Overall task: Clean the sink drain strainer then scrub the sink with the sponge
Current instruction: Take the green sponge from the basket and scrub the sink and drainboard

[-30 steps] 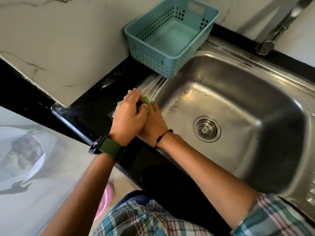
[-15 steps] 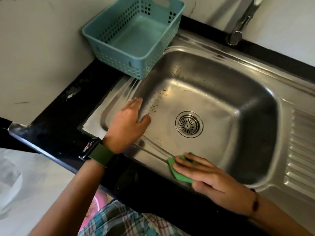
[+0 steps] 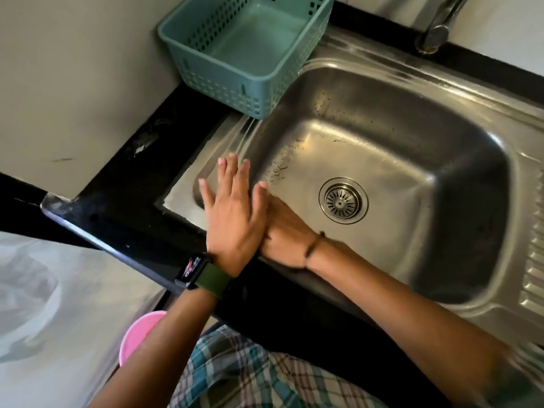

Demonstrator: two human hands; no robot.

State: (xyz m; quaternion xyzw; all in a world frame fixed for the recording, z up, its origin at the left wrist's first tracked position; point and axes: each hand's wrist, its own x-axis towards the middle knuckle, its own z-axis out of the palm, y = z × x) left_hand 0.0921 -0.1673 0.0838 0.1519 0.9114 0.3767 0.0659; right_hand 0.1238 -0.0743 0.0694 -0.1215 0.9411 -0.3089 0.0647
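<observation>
The steel sink (image 3: 412, 136) has its round drain strainer (image 3: 343, 200) seated in the middle of the basin floor. My left hand (image 3: 232, 213), with a watch on a green strap, lies flat with fingers spread over the sink's near left corner. My right hand (image 3: 287, 228), with a dark cord at the wrist, reaches in from the right along the near left wall of the basin. Its fingers are tucked under my left hand. No sponge shows in this view; the spot beneath both hands is hidden.
An empty teal plastic basket (image 3: 235, 83) stands on the sink's far left rim against the wall. The faucet (image 3: 435, 33) is at the back right. A ribbed drainboard (image 3: 532, 275) lies on the right, black counter (image 3: 123, 187) on the left, and a pink object (image 3: 141, 328) below.
My right hand, which pressed the green sponge on the near rim half a second ago, has swept left under my left hand. The sponge is out of sight. My left hand's fingers have spread.
</observation>
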